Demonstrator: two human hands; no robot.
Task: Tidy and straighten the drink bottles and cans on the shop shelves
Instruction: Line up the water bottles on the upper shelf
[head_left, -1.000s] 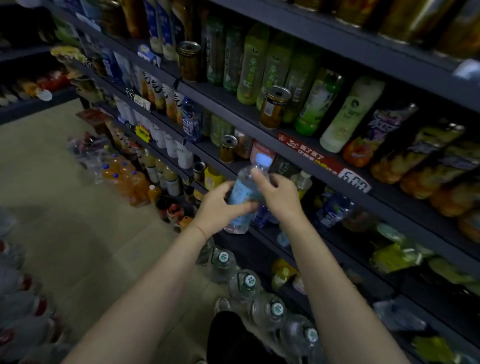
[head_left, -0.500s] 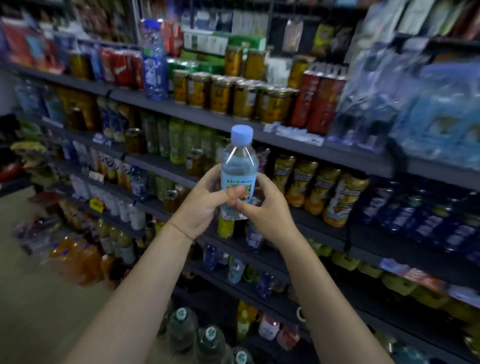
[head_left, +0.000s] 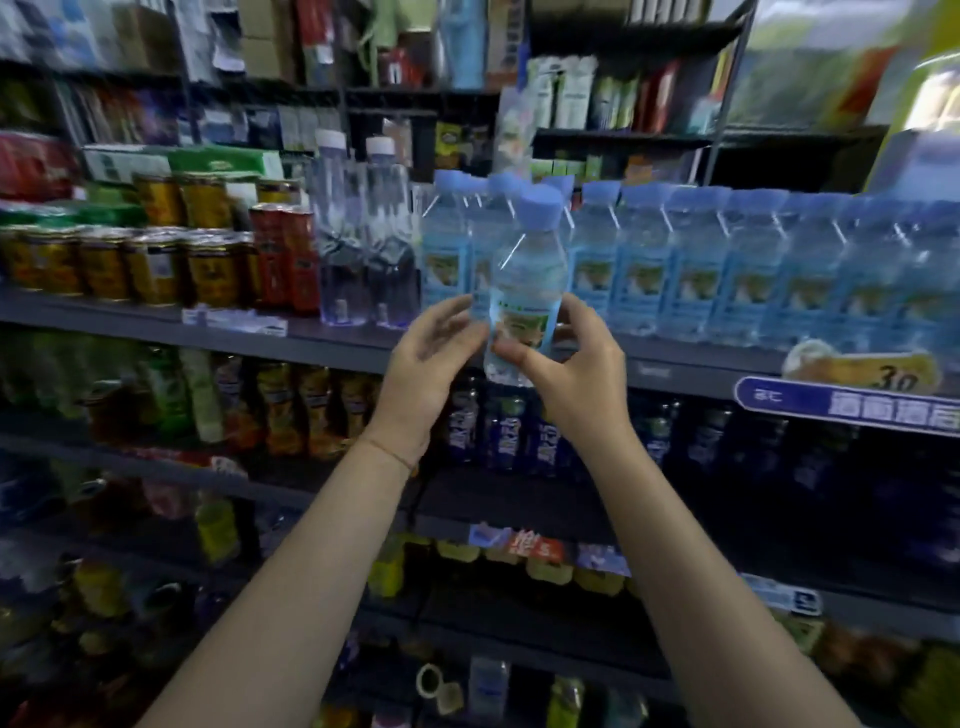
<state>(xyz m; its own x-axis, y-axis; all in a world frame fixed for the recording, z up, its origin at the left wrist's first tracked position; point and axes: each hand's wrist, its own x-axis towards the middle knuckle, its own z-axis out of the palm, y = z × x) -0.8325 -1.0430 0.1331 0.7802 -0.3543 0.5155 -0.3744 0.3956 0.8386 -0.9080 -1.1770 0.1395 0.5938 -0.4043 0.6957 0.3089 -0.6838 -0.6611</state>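
The shop shelves (head_left: 363, 345) fill the view, several tiers of drinks. On the upper tier, from about twelve to three o'clock, stands a long row of blue-capped water bottles (head_left: 737, 265), labels facing out; at nine to ten o'clock sit gold and red cans (head_left: 156, 265), and two taller clear bottles (head_left: 363, 234) stand between cans and row.

At the centre, a single water bottle (head_left: 524, 291) of the same kind as the row is held upright in the air, just in front of the row's left end, its base below the shelf edge. The right hand (head_left: 576, 374) grips its lower body, thumb across the label, fingers curled behind. The left hand (head_left: 426, 364) is at its eight o'clock, fingers straight and relaxed, their tips just beside or lightly touching the bottle; I cannot tell which.

The step in hand looks like returning this stray bottle to its matching row. The next move likely calls for lifting it over the shelf lip, finding a gap near the row's left end, and setting it down label forward without knocking its neighbours.
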